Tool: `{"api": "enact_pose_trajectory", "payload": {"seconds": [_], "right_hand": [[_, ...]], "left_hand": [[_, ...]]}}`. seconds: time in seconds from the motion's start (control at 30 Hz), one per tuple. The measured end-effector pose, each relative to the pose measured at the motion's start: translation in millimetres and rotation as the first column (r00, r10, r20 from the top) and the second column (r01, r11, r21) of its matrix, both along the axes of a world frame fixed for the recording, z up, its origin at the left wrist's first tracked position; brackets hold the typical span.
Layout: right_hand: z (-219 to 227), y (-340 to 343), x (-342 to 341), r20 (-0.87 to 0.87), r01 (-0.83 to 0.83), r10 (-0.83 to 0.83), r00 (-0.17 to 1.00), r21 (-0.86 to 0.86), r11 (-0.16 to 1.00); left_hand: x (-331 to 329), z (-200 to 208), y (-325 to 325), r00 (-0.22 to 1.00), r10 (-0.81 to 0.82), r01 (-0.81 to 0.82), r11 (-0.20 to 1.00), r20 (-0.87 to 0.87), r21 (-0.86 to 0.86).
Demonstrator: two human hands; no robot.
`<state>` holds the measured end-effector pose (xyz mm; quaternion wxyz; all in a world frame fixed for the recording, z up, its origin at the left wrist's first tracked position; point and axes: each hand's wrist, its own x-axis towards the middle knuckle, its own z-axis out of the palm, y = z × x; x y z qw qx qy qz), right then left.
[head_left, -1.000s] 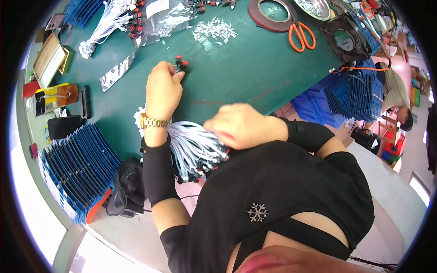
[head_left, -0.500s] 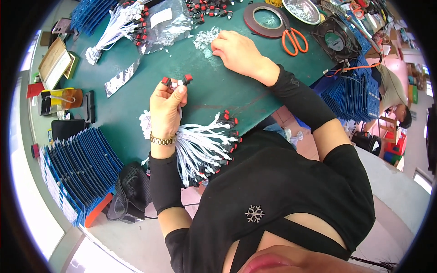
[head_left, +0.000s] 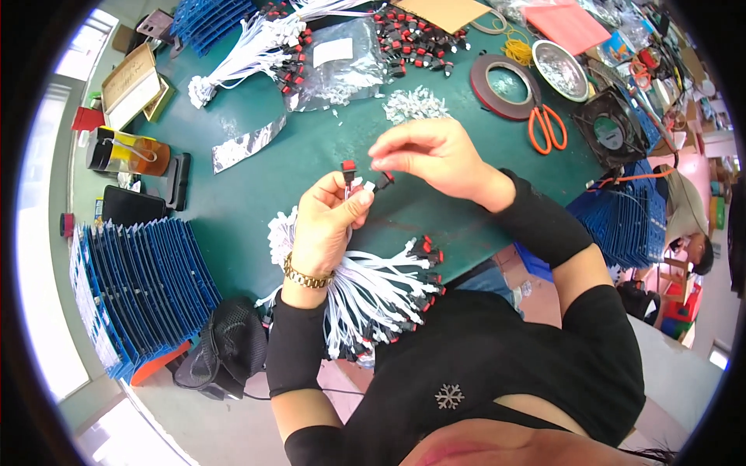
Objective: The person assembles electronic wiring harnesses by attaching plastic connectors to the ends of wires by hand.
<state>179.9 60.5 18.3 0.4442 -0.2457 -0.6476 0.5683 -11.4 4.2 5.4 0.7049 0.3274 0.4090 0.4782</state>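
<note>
My left hand (head_left: 328,216) is closed on a white cable with red-and-black rocker switches (head_left: 349,172) at its end. A small white connector (head_left: 368,186) shows at the thumb tip. Just to the right and above, my right hand (head_left: 437,155) hovers with thumb and fingertips drawn together; what they hold, if anything, is too small to make out. Beneath my left wrist lies a bundle of white cables (head_left: 371,291) with red-and-black ends toward me. Beyond my right hand is a pile of small clear-white pieces (head_left: 416,104).
Orange-handled scissors (head_left: 547,129) lie by a tape roll (head_left: 503,85) and a metal bowl (head_left: 560,70). A plastic bag (head_left: 339,66) and more white cables (head_left: 247,50) are at the back. Blue racks (head_left: 148,287) stand at left; a fan (head_left: 608,130) at right.
My right hand has left the pile of small pieces and come close to my left hand. My left hand still holds the switch cable. The view has shifted.
</note>
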Motion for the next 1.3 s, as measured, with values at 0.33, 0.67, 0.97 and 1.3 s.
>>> {"api": "enact_pose_trajectory", "payload": {"seconds": [0.33, 0.67, 0.97, 1.3], "right_hand": [[-19, -14, 0, -0.012, -0.115, 0.116, 0.993, -0.246, 0.962], [-18, -2, -2, -0.037, 0.045, -0.050, 0.998, -0.127, 0.991], [-14, -6, 0, 0.035, -0.021, 0.027, 0.999, -0.163, 0.986], [-13, -6, 1, 0.109, -0.040, 0.058, 0.992, -0.166, 0.985]], "left_hand": [[6, -3, -10, 0.994, 0.053, -0.049, 0.998, -0.091, 0.044], [11, -1, -5, 0.938, 0.114, -0.055, 0.981, -0.326, 0.184], [11, -5, -7, 0.950, 0.078, -0.018, 0.980, -0.302, 0.197], [10, -4, -8, 0.954, 0.062, -0.011, 0.984, -0.293, 0.176]]}}
